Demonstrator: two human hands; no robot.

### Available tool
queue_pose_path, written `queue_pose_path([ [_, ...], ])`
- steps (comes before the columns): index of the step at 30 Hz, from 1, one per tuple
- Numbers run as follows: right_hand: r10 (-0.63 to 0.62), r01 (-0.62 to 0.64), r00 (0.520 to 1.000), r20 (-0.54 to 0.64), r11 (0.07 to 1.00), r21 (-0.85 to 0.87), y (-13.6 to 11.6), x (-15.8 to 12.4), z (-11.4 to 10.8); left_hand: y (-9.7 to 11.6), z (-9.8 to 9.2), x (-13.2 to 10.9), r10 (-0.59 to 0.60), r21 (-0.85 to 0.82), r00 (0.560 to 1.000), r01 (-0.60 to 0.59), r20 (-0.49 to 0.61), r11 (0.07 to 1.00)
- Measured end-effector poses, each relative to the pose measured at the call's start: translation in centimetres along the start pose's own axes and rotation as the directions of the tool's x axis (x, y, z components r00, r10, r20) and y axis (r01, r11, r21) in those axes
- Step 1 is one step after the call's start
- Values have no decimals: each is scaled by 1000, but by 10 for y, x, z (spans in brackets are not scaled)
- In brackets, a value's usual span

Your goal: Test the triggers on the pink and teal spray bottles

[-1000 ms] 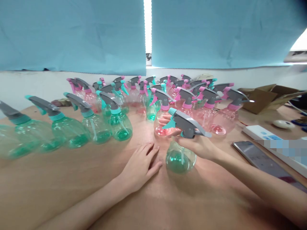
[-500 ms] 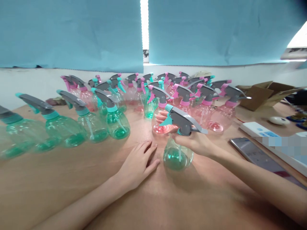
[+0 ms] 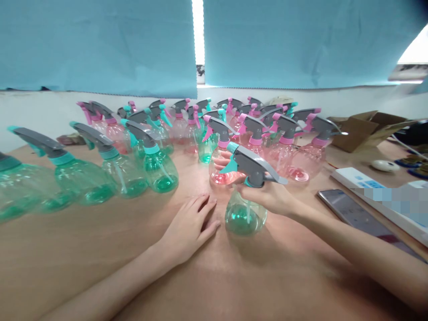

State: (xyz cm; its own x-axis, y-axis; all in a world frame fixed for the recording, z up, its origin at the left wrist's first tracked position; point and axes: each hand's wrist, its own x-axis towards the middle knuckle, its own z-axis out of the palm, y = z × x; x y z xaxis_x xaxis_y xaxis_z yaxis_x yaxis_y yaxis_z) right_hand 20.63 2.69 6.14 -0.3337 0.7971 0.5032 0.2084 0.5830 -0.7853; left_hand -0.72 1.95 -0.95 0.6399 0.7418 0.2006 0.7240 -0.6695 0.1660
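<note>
My right hand [image 3: 267, 196] is wrapped round the neck of a green spray bottle [image 3: 243, 217], just under its grey and teal trigger head. The bottle stands upright on the table, a thin tube showing inside. Part of its upper body is covered by the hand. My left hand [image 3: 190, 225] lies flat on the wood to the left of it, fingers stretched out, holding nothing. Just behind the gripped bottle is a pink spray bottle [image 3: 220, 176], partly hidden by my right fingers.
A row of green spray bottles [image 3: 162, 176] stands at the left, and several pink ones [image 3: 299, 167] at the right. More crowd behind. On the right lie a phone [image 3: 347, 214], a white power strip [image 3: 364, 182], a white mouse [image 3: 385, 166] and an open cardboard box [image 3: 357, 131].
The whole view has shifted slightly, with everything sitting a little further left and up. Both hands keep their pose, the right one still round the green bottle.
</note>
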Motion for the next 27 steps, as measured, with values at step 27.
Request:
queue_pose_path([
  [27,41,-40,999,17,999,-28,5,-2,-4,-2,3,-1,3,-2,999,-3,-39,1000],
])
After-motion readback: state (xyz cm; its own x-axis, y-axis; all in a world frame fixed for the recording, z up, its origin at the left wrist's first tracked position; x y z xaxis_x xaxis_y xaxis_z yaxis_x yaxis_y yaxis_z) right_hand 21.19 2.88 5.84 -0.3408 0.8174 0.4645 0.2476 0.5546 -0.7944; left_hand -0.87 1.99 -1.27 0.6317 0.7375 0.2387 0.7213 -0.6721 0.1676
